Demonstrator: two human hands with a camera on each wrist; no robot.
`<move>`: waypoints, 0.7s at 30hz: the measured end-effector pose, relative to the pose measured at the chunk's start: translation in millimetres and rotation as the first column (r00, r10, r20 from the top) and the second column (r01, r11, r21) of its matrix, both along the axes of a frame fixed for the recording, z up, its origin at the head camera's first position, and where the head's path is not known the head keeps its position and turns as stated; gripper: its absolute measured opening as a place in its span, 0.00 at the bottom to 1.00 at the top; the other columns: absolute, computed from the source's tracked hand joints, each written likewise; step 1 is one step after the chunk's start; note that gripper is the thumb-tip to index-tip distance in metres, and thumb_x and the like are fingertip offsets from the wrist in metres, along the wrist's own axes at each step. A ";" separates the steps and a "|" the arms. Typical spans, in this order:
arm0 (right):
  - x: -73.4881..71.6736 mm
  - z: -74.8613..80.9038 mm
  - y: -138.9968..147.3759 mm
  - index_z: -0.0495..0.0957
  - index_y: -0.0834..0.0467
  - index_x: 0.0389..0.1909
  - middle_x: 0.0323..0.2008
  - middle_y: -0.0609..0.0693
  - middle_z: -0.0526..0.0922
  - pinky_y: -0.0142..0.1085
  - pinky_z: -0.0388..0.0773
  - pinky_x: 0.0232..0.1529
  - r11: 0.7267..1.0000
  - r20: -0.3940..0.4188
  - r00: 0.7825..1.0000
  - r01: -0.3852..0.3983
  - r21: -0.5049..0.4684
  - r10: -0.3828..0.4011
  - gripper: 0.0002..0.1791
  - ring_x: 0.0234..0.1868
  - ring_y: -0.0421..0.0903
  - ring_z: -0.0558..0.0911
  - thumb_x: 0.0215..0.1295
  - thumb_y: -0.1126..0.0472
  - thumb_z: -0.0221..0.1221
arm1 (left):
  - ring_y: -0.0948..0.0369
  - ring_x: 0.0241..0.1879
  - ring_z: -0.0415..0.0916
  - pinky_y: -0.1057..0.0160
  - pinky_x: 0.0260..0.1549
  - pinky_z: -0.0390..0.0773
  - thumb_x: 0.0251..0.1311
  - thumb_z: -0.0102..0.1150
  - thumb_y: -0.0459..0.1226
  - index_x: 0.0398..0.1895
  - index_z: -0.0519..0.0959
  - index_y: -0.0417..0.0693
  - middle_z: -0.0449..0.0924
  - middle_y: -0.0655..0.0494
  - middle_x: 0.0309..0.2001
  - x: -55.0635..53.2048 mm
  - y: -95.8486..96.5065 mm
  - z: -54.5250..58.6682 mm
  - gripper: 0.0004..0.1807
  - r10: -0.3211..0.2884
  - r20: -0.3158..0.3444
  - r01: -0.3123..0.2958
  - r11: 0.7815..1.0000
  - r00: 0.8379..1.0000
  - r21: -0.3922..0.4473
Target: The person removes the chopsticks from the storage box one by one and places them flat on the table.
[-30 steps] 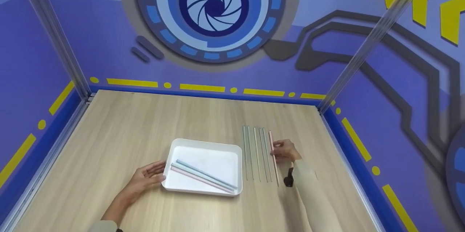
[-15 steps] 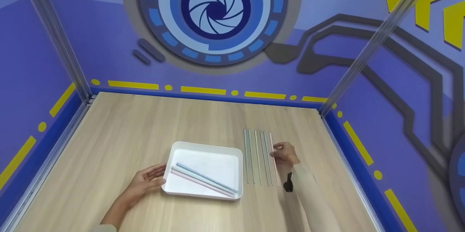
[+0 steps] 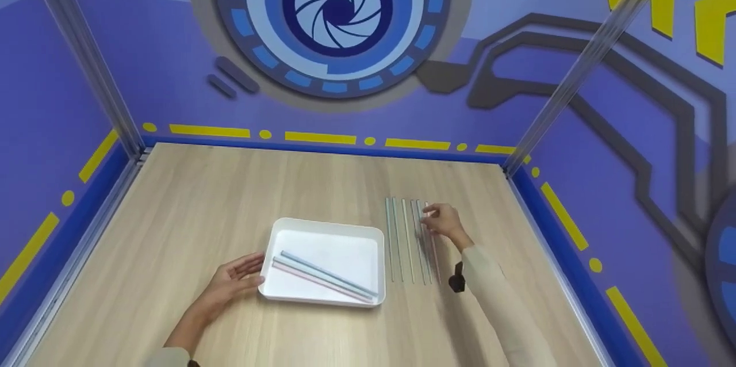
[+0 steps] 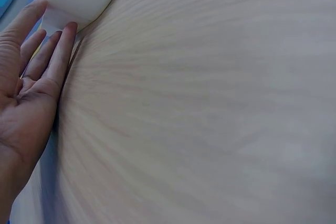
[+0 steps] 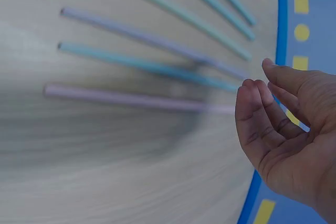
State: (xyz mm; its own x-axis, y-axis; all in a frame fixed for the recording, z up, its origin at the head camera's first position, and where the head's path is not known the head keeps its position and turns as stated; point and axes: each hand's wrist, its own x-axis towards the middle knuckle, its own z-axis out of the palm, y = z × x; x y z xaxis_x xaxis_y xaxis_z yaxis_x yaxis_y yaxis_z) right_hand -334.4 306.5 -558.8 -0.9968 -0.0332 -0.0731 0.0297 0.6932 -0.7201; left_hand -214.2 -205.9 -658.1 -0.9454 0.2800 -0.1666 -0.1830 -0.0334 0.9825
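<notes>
My left hand rests at the left end of a white tray, its fingers extended along the wall; in the left wrist view the fingertips meet the tray's corner. Three straws lie slanted in the tray, among them a blue straw and a pink one. To the tray's right, several pastel straws lie side by side on the table. My right hand hovers over the far end of the outermost pink straw, fingers loosely bent, thumb apart, nothing between them. It hides that straw's far end.
The wooden table is enclosed by blue-purple panels at the back and sides. Metal posts stand at the back corners. A dark strap piece hangs beside the right sleeve.
My right hand has let go of the pink straw, now set parallel beside the others, and has lifted and moved toward the straws' far ends. The left hand stays at the tray.
</notes>
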 end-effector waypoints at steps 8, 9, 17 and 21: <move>-1.4 16.4 -55.2 0.81 0.72 0.52 0.36 0.65 0.87 0.39 0.88 0.29 0.979 -0.061 0.980 -0.192 -0.072 0.188 0.15 0.35 0.62 0.87 0.67 0.70 0.64 | 0.43 0.75 0.62 0.75 0.62 0.75 0.64 0.68 0.34 0.76 0.61 0.35 0.63 0.36 0.76 1.2 -1.4 -4.4 0.40 0.012 0.000 -0.012 1.000 1.000 -0.006; -0.9 18.3 -63.2 0.81 0.71 0.53 0.36 0.65 0.87 0.39 0.89 0.30 0.972 -0.064 0.974 -0.222 -0.072 0.218 0.15 0.35 0.63 0.87 0.67 0.69 0.63 | 0.43 0.75 0.62 0.76 0.62 0.75 0.64 0.68 0.34 0.76 0.61 0.35 0.63 0.36 0.76 1.5 -1.9 -4.9 0.40 0.011 -0.002 -0.011 1.000 1.000 -0.004; 3.5 27.6 -122.6 0.81 0.72 0.53 0.36 0.67 0.87 0.40 0.89 0.32 0.889 -0.031 0.890 -0.455 -0.046 0.454 0.14 0.34 0.59 0.87 0.69 0.69 0.62 | 0.46 0.74 0.66 0.76 0.62 0.75 0.63 0.69 0.34 0.75 0.62 0.34 0.63 0.35 0.75 0.1 0.1 -2.2 0.40 0.006 -0.041 -0.007 1.000 0.999 -0.004; 7.7 21.4 -151.5 0.81 0.71 0.54 0.39 0.66 0.87 0.42 0.90 0.37 0.842 0.065 0.840 -0.537 -0.043 0.539 0.15 0.37 0.59 0.88 0.70 0.68 0.62 | 0.47 0.73 0.68 0.75 0.61 0.76 0.62 0.69 0.33 0.75 0.63 0.33 0.64 0.33 0.75 2.4 1.2 -1.6 0.40 0.012 -0.047 -0.011 1.000 0.999 0.009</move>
